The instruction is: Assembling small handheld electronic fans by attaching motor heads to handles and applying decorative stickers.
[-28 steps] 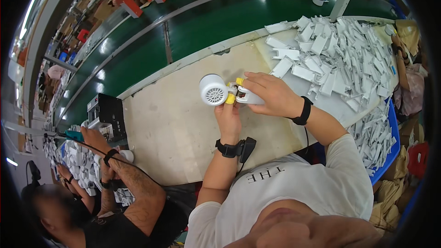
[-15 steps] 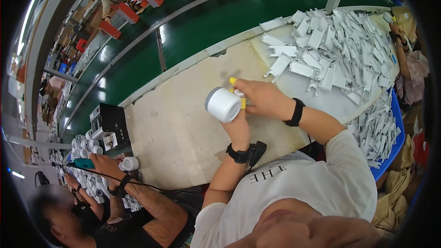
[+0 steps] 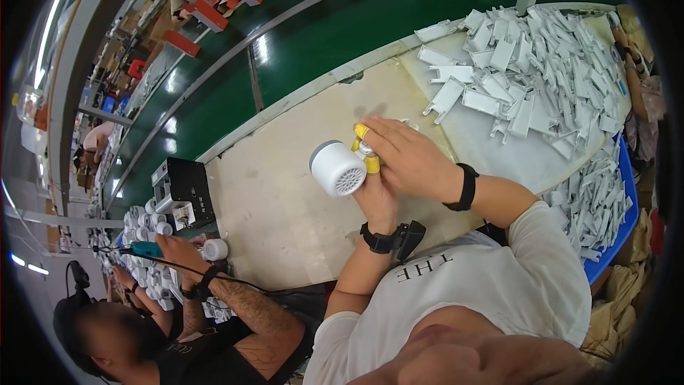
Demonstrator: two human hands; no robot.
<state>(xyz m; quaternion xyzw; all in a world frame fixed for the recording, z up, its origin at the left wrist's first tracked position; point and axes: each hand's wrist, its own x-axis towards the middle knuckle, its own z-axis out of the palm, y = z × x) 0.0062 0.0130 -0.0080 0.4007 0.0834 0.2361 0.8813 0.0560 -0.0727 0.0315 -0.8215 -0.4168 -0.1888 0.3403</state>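
Note:
A white cylindrical housing [image 3: 338,169] with a grey band at one end and a round grille at the other is held above the table. My left hand [image 3: 376,199] is closed on its right side, with the forearm rising from below. My right hand [image 3: 417,157] comes in from the right, fingers bent and pressed together beside the housing. Yellow covers sit on several fingertips. Between these fingertips shows a small white part [image 3: 365,148]; whether it is joined to the housing I cannot tell. A bit of white peeks out beyond my right knuckles.
A heap of white plastic brackets [image 3: 527,64] covers the table's right side. More fill a blue bin [image 3: 616,224] below it. A black box-shaped device [image 3: 185,192] stands at left. Beside it, a co-worker's hand [image 3: 178,249] holds a teal power screwdriver [image 3: 146,249]. Beyond runs a green conveyor [image 3: 313,50].
The housing has tilted so its grille shows more fully. My right fingers have come down closer over the small part. The whole view has shifted slightly.

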